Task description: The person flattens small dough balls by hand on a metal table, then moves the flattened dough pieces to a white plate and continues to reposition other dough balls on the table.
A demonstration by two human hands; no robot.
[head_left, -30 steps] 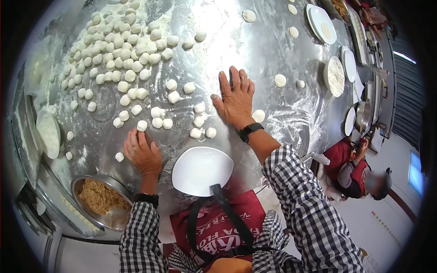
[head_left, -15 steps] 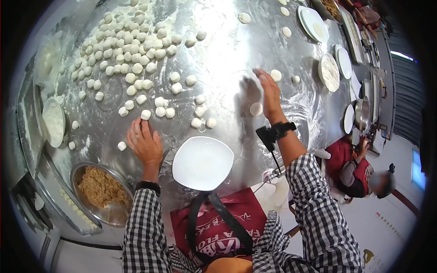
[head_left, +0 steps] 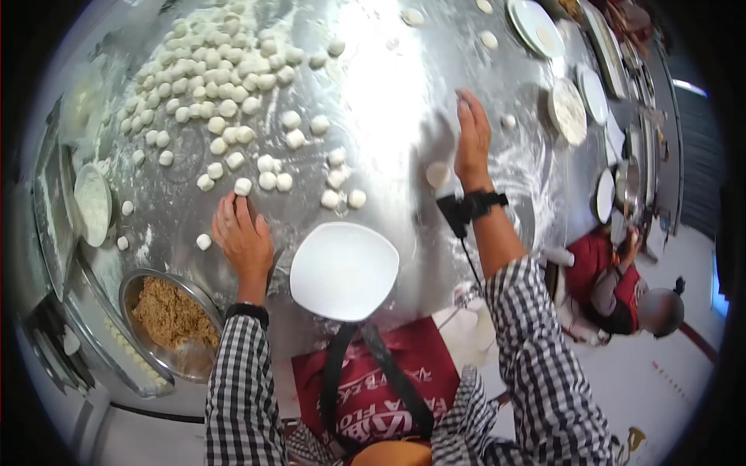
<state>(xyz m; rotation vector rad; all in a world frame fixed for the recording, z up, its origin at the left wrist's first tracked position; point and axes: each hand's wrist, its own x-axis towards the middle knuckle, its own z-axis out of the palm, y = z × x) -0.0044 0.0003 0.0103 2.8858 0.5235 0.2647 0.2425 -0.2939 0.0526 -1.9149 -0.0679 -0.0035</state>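
My left hand (head_left: 245, 242) rests low over the metal table with its fingers spread, fingertips touching a small white dough ball (head_left: 242, 186). Another dough ball (head_left: 203, 241) sits just left of that hand. My right hand (head_left: 472, 144) is held edge-on with fingers stretched out and nothing visible in it. Left of it lies a flattened dough round (head_left: 437, 174), partly in shadow. A white square-shaped plate (head_left: 344, 270) stands between my arms at the table's near side. Beyond my left hand, several dough balls form a floury heap (head_left: 214, 74).
A metal bowl of brown crumbly filling (head_left: 172, 314) stands at left, near a bowl of flour (head_left: 93, 203). On the right are another flour bowl (head_left: 568, 113) and stacked white plates (head_left: 536, 29). A co-worker in a red apron (head_left: 594, 264) is at the right.
My right hand has shifted slightly right, and the dough round formerly beside its fingers is now hidden from view. My left hand stays at the same dough ball. The whole view has shifted slightly.
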